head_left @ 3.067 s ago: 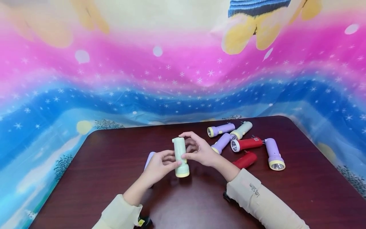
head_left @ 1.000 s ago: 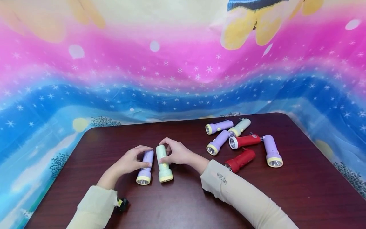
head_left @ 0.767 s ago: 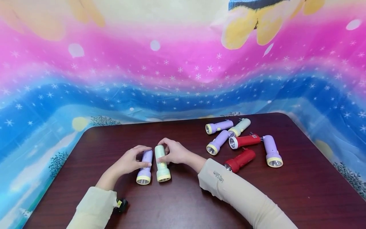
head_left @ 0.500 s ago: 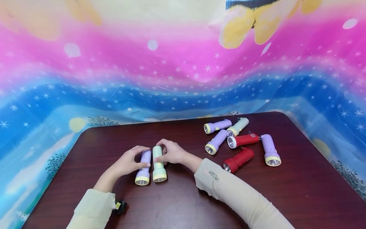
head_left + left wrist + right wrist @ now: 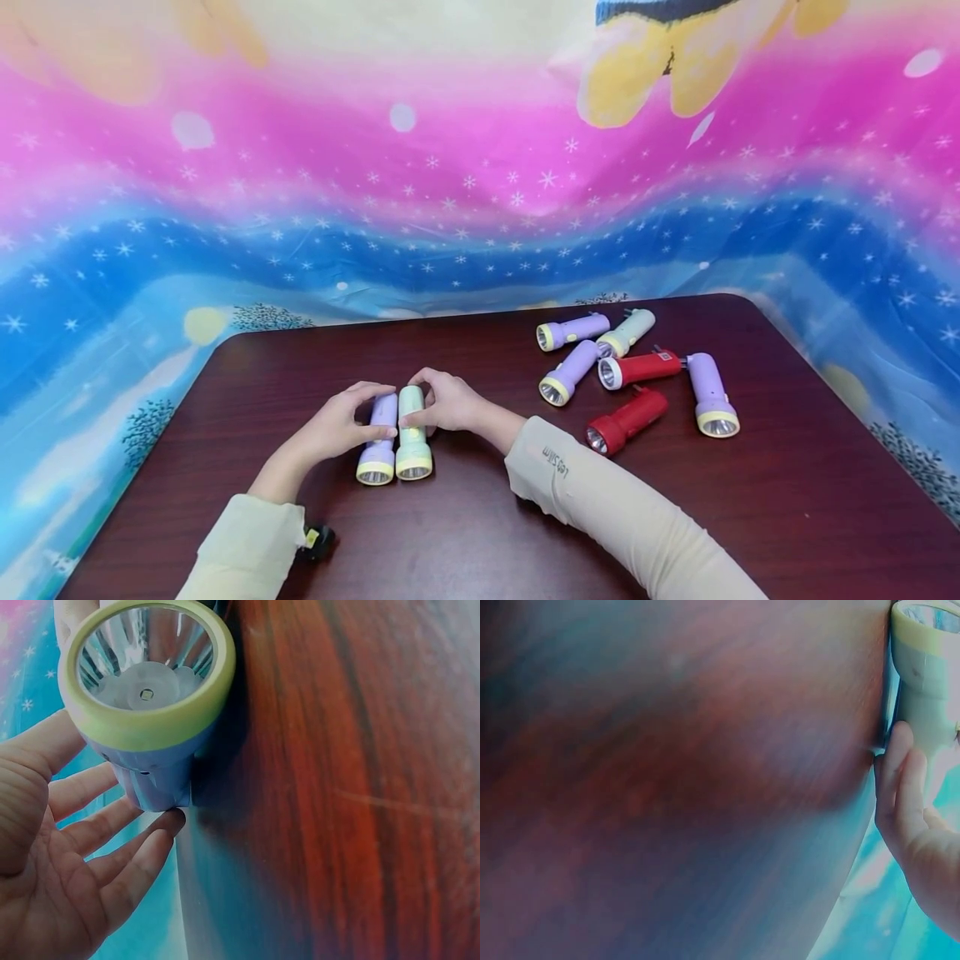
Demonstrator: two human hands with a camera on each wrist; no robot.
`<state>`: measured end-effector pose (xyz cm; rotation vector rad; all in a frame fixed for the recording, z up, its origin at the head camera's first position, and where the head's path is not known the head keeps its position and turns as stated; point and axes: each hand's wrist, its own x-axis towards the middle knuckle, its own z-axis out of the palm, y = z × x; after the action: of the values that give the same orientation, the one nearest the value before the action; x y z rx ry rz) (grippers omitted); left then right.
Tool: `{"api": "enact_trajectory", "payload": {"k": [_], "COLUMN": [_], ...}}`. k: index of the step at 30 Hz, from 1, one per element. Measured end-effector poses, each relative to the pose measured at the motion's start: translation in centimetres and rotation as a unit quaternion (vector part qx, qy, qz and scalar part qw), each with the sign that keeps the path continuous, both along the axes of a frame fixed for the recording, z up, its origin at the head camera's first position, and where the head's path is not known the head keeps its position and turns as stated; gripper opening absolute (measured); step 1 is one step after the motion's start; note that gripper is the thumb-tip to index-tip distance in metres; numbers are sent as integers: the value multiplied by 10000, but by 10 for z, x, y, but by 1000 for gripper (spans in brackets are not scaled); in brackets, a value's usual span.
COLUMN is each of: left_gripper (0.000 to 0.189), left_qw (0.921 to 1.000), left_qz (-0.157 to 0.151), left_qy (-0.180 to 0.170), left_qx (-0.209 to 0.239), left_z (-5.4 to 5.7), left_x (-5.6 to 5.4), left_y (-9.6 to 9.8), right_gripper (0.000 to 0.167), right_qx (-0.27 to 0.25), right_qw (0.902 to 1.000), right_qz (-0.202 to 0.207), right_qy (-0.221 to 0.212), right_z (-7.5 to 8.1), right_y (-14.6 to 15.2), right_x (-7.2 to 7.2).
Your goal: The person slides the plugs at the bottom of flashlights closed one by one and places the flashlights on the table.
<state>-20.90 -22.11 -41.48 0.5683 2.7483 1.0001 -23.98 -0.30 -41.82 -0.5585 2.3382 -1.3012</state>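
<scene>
Two flashlights lie side by side in the head view, lenses toward the person. My left hand (image 5: 337, 423) grips the purple flashlight (image 5: 377, 454), thumb across its top and fingers at its far end. Close against it on the right lies the mint-green flashlight (image 5: 414, 454), which my right hand (image 5: 453, 402) pinches between thumb and fingers. In the left wrist view the purple flashlight's yellow rim (image 5: 150, 727) and clear lens face the camera, with fingers around the body. The right wrist view shows the green flashlight (image 5: 926, 690) at the right edge, fingers along its side.
At the right rear of the dark wooden table (image 5: 480, 533) lie several more flashlights: a red one (image 5: 626, 421), another red one (image 5: 645, 368), a pale green one (image 5: 630, 331) and purple ones, including one at the far right (image 5: 711, 392). A patterned cloth (image 5: 465, 208) hangs behind.
The green flashlight was held up in both hands; it is now down on the table and has slid left against the purple one. My left hand has moved onto the purple flashlight.
</scene>
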Motion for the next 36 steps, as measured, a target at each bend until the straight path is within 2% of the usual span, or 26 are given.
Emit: {"api": "enact_trajectory", "payload": {"k": [13,28,36], "left_gripper": [66,66,63], "left_qw": [10000,9999,9997], "left_qz": [-3,37,114], "left_qy": [-61,-138,200], "left_qx": [64,97,35], "left_z": [-2,-1,-2], "left_x": [-1,0,6], "left_y": [-2,-3,2], "right_gripper": [55,55,53], "right_qx": [79,40,182], "right_qw": [9997,9997,9998], "right_qz": [-152,-91,-54], "right_qy": [-144,-217,-98], "right_z": [-1,-1,6], "right_y": [-2,0,9], "right_x": [0,0,1]}}
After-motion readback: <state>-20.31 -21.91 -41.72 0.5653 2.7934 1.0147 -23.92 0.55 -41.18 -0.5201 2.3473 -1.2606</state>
